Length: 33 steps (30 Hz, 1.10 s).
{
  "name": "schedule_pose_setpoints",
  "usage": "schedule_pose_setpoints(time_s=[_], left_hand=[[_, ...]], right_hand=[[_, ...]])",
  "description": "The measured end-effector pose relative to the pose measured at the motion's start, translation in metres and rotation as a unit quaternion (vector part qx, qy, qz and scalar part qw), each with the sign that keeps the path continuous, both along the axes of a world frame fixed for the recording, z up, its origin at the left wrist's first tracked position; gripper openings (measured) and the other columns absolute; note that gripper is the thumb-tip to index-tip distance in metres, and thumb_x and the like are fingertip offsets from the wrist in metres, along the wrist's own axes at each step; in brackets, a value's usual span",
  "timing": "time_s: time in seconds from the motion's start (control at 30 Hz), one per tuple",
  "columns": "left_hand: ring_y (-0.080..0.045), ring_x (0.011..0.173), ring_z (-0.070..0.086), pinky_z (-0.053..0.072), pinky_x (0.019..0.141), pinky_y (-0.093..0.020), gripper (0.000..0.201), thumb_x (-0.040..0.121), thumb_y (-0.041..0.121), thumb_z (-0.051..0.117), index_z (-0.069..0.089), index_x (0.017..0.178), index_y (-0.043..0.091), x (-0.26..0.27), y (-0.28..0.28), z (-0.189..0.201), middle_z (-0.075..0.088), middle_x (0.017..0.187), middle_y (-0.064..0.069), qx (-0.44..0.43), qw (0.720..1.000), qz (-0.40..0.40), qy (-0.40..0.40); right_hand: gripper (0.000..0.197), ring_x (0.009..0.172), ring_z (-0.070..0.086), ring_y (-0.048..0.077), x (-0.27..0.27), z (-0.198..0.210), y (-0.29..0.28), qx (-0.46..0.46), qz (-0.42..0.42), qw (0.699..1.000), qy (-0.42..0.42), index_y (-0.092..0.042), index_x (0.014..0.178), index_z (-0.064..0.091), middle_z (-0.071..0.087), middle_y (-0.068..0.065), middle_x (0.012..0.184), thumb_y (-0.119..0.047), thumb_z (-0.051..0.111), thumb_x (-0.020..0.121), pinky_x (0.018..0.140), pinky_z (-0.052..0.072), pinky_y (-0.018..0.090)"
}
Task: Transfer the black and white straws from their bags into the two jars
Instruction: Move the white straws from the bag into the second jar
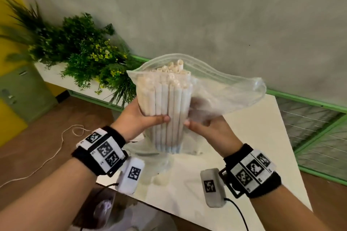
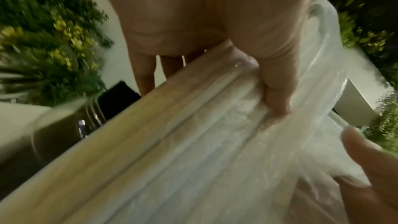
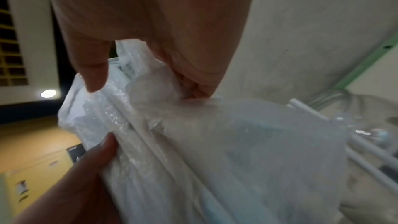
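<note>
A clear zip bag [image 1: 216, 88] holding a bundle of white straws [image 1: 165, 97] is held upright above the white table [image 1: 262, 137]; its mouth gapes at the top. My left hand [image 1: 148, 118] grips the bundle through the plastic from the left, thumb across the front [image 2: 275, 91]. From the right, my right hand [image 1: 201, 123] grips bag and bundle, its fingers behind the plastic and its thumb [image 3: 92, 74] on the bag [image 3: 237, 142]. A glass jar [image 2: 49, 134] shows blurred below the bundle [image 2: 172, 142]. More white straws [image 3: 310, 110] lie at the right beside curved glass. No black straws are plainly visible.
Green plants with yellow flowers [image 1: 84, 48] stand on a white ledge at the back left. A green rail with wire mesh [image 1: 319, 118] runs behind and right of the table. A white cable [image 1: 56, 146] trails over the brown floor at the left.
</note>
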<state>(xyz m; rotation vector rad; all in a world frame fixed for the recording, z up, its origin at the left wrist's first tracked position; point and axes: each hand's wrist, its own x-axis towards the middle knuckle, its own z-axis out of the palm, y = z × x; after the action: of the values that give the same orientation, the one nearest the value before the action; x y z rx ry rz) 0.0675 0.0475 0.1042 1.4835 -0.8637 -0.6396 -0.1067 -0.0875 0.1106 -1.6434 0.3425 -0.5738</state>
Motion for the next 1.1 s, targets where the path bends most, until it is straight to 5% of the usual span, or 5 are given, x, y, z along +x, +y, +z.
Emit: schedule_pose_setpoints(time_s=[0.1, 0.27, 0.57, 0.9, 1.1], left_hand=[[-0.014, 0.107, 0.065, 0.051, 0.095, -0.039, 0.079, 0.053, 0.028, 0.092, 0.058, 0.122, 0.012, 0.031, 0.015, -0.003, 0.070, 0.112, -0.001, 0.027, 1.000, 0.014, -0.003], [-0.010, 0.105, 0.065, 0.050, 0.096, -0.039, 0.088, 0.044, 0.047, 0.089, 0.057, 0.121, 0.021, 0.059, 0.037, -0.032, 0.070, 0.111, 0.005, 0.097, 0.995, 0.022, -0.012], [-0.003, 0.084, 0.061, 0.047, 0.065, -0.018, 0.049, 0.064, 0.025, 0.086, 0.052, 0.097, 0.035, 0.071, 0.042, -0.105, 0.063, 0.089, 0.019, 0.219, 0.976, -0.001, -0.005], [-0.002, 0.100, 0.061, 0.047, 0.098, -0.031, 0.068, 0.057, 0.032, 0.090, 0.056, 0.116, 0.029, 0.094, 0.025, -0.118, 0.067, 0.105, 0.015, 0.199, 0.979, -0.053, 0.003], [-0.001, 0.104, 0.050, 0.048, 0.080, -0.018, 0.093, 0.051, 0.058, 0.083, 0.038, 0.130, 0.040, 0.106, 0.044, -0.070, 0.046, 0.126, 0.018, 0.102, 0.992, -0.043, -0.064]], right_hand=[[0.043, 0.094, 0.068, 0.029, 0.032, -0.007, 0.014, -0.105, -0.017, 0.988, 0.111, -0.002, 0.098, 0.071, 0.073, 0.016, 0.095, -0.035, 0.081, 0.073, 0.086, 0.053, 0.045], [0.036, 0.086, 0.062, -0.015, 0.062, -0.029, 0.043, -0.076, -0.028, 0.992, 0.093, -0.027, 0.101, 0.064, 0.070, -0.017, 0.094, -0.003, 0.077, 0.077, 0.078, 0.044, 0.003], [0.033, 0.102, 0.061, 0.022, 0.082, -0.112, 0.065, -0.157, -0.084, 0.941, 0.288, -0.008, 0.111, 0.065, 0.067, 0.002, 0.103, -0.027, 0.070, 0.085, 0.086, 0.044, 0.022], [0.053, 0.077, 0.059, 0.011, 0.083, -0.139, 0.061, -0.095, -0.164, 0.909, 0.371, -0.032, 0.085, 0.056, 0.063, -0.004, 0.082, -0.079, 0.052, 0.061, 0.061, 0.039, 0.010], [0.026, 0.073, 0.054, -0.020, 0.084, -0.145, 0.063, -0.079, -0.192, 0.933, 0.294, -0.028, 0.097, 0.059, 0.062, -0.027, 0.066, -0.032, 0.077, 0.079, 0.067, 0.039, 0.002]])
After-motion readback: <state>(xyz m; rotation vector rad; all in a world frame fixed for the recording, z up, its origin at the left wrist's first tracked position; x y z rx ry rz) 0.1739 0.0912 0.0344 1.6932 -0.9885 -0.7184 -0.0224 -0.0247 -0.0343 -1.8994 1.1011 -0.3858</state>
